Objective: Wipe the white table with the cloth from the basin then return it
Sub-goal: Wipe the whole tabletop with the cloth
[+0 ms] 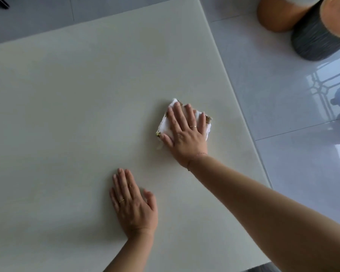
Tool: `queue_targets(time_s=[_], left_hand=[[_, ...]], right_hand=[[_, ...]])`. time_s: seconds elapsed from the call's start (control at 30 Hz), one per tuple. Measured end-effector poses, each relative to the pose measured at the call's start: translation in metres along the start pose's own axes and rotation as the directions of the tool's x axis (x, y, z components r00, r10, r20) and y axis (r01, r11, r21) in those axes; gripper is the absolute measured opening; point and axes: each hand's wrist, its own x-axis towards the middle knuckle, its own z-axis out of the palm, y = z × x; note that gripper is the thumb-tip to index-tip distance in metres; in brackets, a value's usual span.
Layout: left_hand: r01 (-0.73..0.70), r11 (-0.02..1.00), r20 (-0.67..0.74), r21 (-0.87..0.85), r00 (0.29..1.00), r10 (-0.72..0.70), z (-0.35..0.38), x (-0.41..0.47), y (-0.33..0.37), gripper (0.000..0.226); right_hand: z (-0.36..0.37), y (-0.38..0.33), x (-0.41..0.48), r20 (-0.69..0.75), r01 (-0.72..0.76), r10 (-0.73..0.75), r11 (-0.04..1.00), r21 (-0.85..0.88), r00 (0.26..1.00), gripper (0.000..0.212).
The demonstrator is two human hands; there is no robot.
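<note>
We see the small folded white cloth with a brownish patterned edge lying flat on the smooth off-white counter, toward its right side and well in from the right edge. Our right hand lies on top of the cloth, palm down, fingers spread and extended, pressing it to the surface rather than closing around it; a thin ring sits on one finger and a fine bracelet at the wrist. The cloth's corners show beyond the fingertips and beside the thumb.

Our left hand rests nearer to us, apart from the cloth, open and flat on the bare counter with fingers together and thumb out, holding nothing; it also wears a ring.

Beyond the counter's right edge lies a glossy pale tiled floor. At the top right stand two round stools, one orange-brown and one dark grey ribbed with an orange top, touching or just beside each other.
</note>
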Motion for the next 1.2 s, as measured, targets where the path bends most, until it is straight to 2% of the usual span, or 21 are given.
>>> queue_targets(time_s=[0.07, 0.1, 0.13, 0.2, 0.27, 0.3, 0.33, 0.4, 0.47, 0.53, 0.57, 0.63, 0.7, 0.77, 0.8, 0.87, 0.93, 1.0, 1.07, 1.13, 1.2], left_hand=[[-0.016, 1.0, -0.013, -0.022, 1.0, 0.016, 0.0, 0.0, -0.004, 0.067], [-0.026, 0.999, -0.029, -0.041, 0.999, 0.025, -0.001, 0.001, -0.004, 0.066], [-0.027, 0.998, -0.05, -0.065, 0.998, 0.024, -0.001, 0.003, -0.003, 0.064], [-0.043, 0.992, -0.088, -0.122, 0.996, 0.032, -0.006, 0.01, 0.006, 0.059], [-0.125, 0.977, -0.119, -0.174, 0.987, 0.105, -0.012, 0.026, 0.023, 0.056], [-0.164, 0.966, -0.134, -0.2, 0.981, 0.139, -0.014, 0.039, 0.034, 0.056], [-0.185, 0.956, -0.154, -0.227, 0.976, 0.153, -0.016, 0.055, 0.047, 0.055], [-0.179, 0.946, -0.214, -0.27, 0.969, 0.122, -0.019, 0.094, 0.071, 0.054], [-0.144, 0.951, -0.26, -0.275, 0.963, 0.07, -0.019, 0.138, 0.089, 0.052], [-0.095, 0.967, -0.244, -0.236, 0.969, 0.036, -0.018, 0.179, 0.099, 0.053], [-0.069, 0.977, -0.217, -0.203, 0.976, 0.024, -0.015, 0.196, 0.101, 0.054], [-0.025, 0.989, -0.158, -0.144, 0.987, 0.002, -0.008, 0.22, 0.1, 0.057], [0.001, 0.995, -0.128, -0.097, 0.992, -0.013, 0.001, 0.227, 0.098, 0.061], [0.002, 0.998, -0.148, -0.069, 0.989, -0.012, 0.006, 0.226, 0.096, 0.061], [0.0, 0.998, -0.167, -0.069, 0.986, -0.011, 0.007, 0.226, 0.097, 0.061], [0.003, 0.996, -0.187, -0.085, 0.982, -0.019, 0.006, 0.226, 0.097, 0.06], [0.006, 0.995, -0.186, -0.097, 0.982, -0.024, 0.004, 0.226, 0.098, 0.06], [0.001, 0.996, -0.179, -0.095, 0.984, -0.018, 0.002, 0.226, 0.099, 0.06], [0.009, 0.996, -0.167, -0.088, 0.986, -0.024, 0.001, 0.225, 0.1, 0.062], [0.007, 0.998, -0.157, -0.068, 0.987, -0.017, 0.0, 0.225, 0.1, 0.063], [0.013, 0.999, -0.15, -0.047, 0.989, -0.02, -0.001, 0.227, 0.1, 0.063]], right_hand=[[-0.009, 0.031, 0.006, 0.011, 0.172, -0.172, 0.982, -0.074, 0.985, 0.073], [-0.014, 0.047, 0.012, 0.007, 0.182, -0.182, 0.978, -0.106, 0.983, 0.073], [-0.018, 0.061, 0.021, -0.006, 0.129, -0.13, 0.986, -0.107, 0.991, 0.073], [-0.021, 0.068, 0.044, -0.045, -0.128, 0.127, 0.992, -0.019, 0.991, 0.07], [-0.017, 0.041, 0.06, -0.076, -0.364, 0.368, 0.929, 0.069, 0.927, 0.069], [-0.013, 0.025, 0.063, -0.075, -0.393, 0.399, 0.915, 0.089, 0.914, 0.069], [-0.011, 0.012, 0.064, -0.069, -0.343, 0.349, 0.935, 0.092, 0.935, 0.069], [-0.01, 0.005, 0.061, -0.033, -0.08, 0.081, 0.996, 0.033, 0.996, 0.07], [-0.019, 0.029, 0.068, -0.018, 0.188, -0.189, 0.981, -0.055, 0.982, 0.072], [-0.029, 0.062, 0.089, -0.03, 0.272, -0.276, 0.956, -0.111, 0.961, 0.072], [-0.034, 0.076, 0.102, -0.029, 0.22, -0.225, 0.969, -0.111, 0.974, 0.071], [-0.04, 0.09, 0.125, -0.046, -0.015, 0.012, 0.999, -0.051, 0.999, 0.069], [-0.036, 0.076, 0.14, -0.092, -0.249, 0.25, 0.968, 0.026, 0.964, 0.067], [-0.029, 0.046, 0.141, -0.109, -0.341, 0.352, 0.934, 0.103, 0.93, 0.068], [-0.025, 0.031, 0.138, -0.106, -0.293, 0.305, 0.949, 0.113, 0.946, 0.068], [-0.02, 0.013, 0.128, -0.069, -0.047, 0.049, 0.998, 0.04, 0.996, 0.068], [-0.026, 0.023, 0.129, -0.007, 0.212, -0.213, 0.976, -0.054, 0.977, 0.068], [-0.039, 0.05, 0.148, 0.013, 0.341, -0.342, 0.931, -0.127, 0.94, 0.07], [-0.052, 0.077, 0.178, -0.003, 0.267, -0.27, 0.955, -0.13, 0.963, 0.07], [-0.061, 0.091, 0.208, -0.036, 0.037, -0.039, 0.998, -0.052, 0.999, 0.068], [-0.058, 0.076, 0.228, -0.071, -0.222, 0.223, 0.975, 0.031, 0.972, 0.066]])
